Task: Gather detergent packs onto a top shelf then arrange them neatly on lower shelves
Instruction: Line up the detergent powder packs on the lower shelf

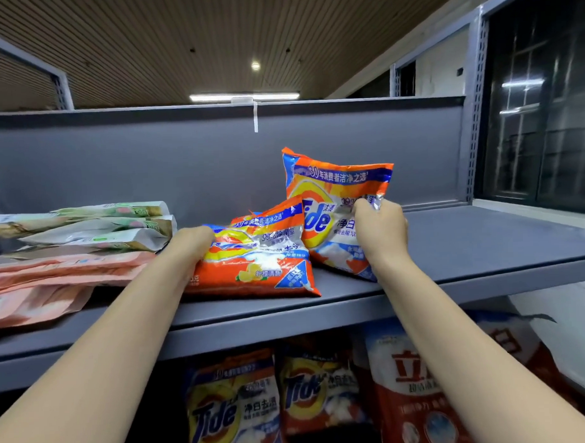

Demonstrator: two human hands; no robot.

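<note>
Two orange Tide detergent packs sit on the grey top shelf (467, 245). My left hand (189, 246) grips the left edge of the lying Tide pack (262, 258). My right hand (381, 231) pinches the front of the upright Tide pack (330, 200), which leans behind and to the right of the lying one. On the shelf below stand two more Tide packs (231, 412) (318, 389) and a red and white detergent pouch (420, 392).
At the shelf's left lie stacked green and white pouches (95, 228) and pink pouches (54, 276). A grey back panel (149, 160) closes the shelf behind. A perforated upright (476, 115) stands at the right, with a dark window beyond.
</note>
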